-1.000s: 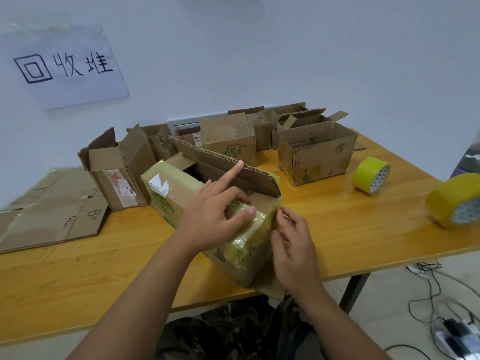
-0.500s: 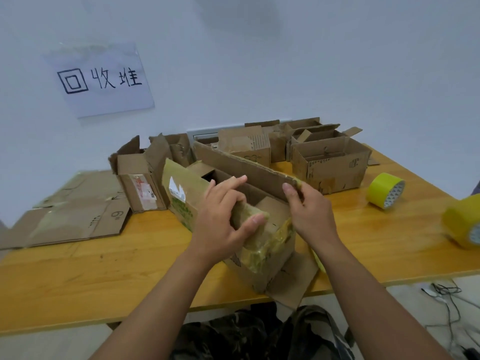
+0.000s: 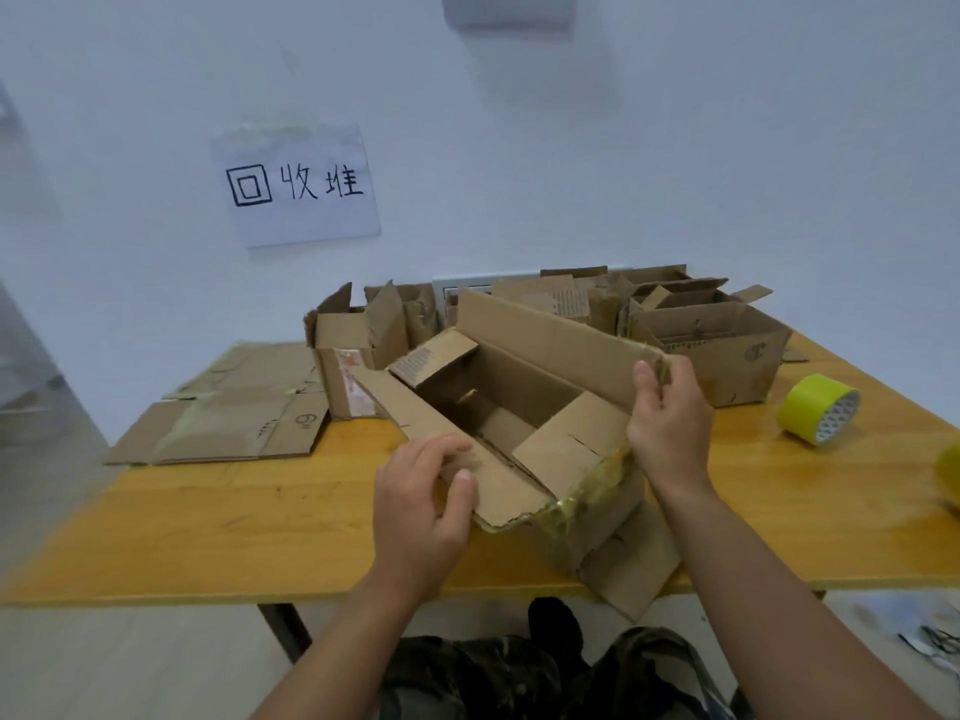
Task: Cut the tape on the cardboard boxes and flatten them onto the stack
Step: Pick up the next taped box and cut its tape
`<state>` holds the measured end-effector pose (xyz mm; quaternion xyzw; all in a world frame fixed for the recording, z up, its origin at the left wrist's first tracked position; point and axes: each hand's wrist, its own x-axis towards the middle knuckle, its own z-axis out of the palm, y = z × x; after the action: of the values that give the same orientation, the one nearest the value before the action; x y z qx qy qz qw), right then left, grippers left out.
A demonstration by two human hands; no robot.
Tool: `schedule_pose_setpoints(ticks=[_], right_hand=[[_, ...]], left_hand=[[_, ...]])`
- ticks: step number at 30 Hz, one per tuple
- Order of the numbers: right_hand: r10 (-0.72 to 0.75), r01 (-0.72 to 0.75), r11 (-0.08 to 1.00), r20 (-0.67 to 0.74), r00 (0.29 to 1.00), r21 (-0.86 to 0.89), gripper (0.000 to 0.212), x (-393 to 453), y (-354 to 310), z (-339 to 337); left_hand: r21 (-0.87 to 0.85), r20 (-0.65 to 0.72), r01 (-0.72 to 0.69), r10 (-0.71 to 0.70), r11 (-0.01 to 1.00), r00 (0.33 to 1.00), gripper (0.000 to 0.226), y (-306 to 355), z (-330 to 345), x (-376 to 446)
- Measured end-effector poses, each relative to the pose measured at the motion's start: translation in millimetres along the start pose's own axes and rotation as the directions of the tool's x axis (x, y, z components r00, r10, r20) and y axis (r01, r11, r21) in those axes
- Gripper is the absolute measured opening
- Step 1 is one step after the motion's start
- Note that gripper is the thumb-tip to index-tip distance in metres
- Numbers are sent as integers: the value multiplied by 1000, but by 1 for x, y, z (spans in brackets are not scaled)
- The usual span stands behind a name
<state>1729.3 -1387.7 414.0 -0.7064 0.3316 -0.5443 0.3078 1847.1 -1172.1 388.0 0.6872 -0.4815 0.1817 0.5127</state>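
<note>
A long brown cardboard box [image 3: 524,407] lies open-topped on the wooden table [image 3: 260,527] in front of me, its near end wrapped in crinkled yellowish tape [image 3: 592,491]. My left hand [image 3: 421,511] grips the near long flap, thumb on top. My right hand [image 3: 667,423] pinches the corner of the far long flap, which stands up. The box's inside is bare. A stack of flattened cardboard [image 3: 228,413] lies at the table's left.
Several opened boxes [image 3: 711,335] crowd the table's back edge, one upright box [image 3: 345,366] beside the stack. A yellow tape roll [image 3: 818,410] lies at the right, a second at the right edge [image 3: 950,475]. A paper sign [image 3: 296,187] hangs on the wall.
The top flaps have been pulled apart and the box now stands open. My left hand shifted from the taped top to the near flap; my right hand rose to the far flap's corner.
</note>
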Motion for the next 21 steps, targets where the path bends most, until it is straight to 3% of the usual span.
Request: schedule_pose_setpoints(ticks=[3,5,8,11,12,14,17,21], right_hand=[[-179,181,983,-56,982,39,14,-10,-25,-7],[-306,311,949,-90,948,48,15,-14,-42,-13],[-450,461,886,-150,880,46,17,-17,-64,-20],[-576,587,808,-152,803,43,14,-23,-74,-22],[-608,619,784,-145,781,47,13,-25,-76,-23],[-638,649,759,-140,757,54,13,-28,-80,-22],[-651,663,744,-134,747,82,15,-28,-81,-16],[-677,679,730,-51,734,80,36,-28,-72,0]], left_hand=[[-70,9,99,-99,993,995,27,7,-24,15],[14,24,185,-186,983,982,31,7,-35,28],[269,-43,340,-342,901,939,61,-5,-51,49],[540,-94,465,-499,702,862,100,-28,-77,65],[558,-88,494,-545,666,834,110,-36,-86,68],[437,-31,576,-629,691,777,119,-50,-97,70],[373,15,589,-639,717,769,97,-61,-100,58],[377,-100,596,-608,709,787,54,-66,-96,44]])
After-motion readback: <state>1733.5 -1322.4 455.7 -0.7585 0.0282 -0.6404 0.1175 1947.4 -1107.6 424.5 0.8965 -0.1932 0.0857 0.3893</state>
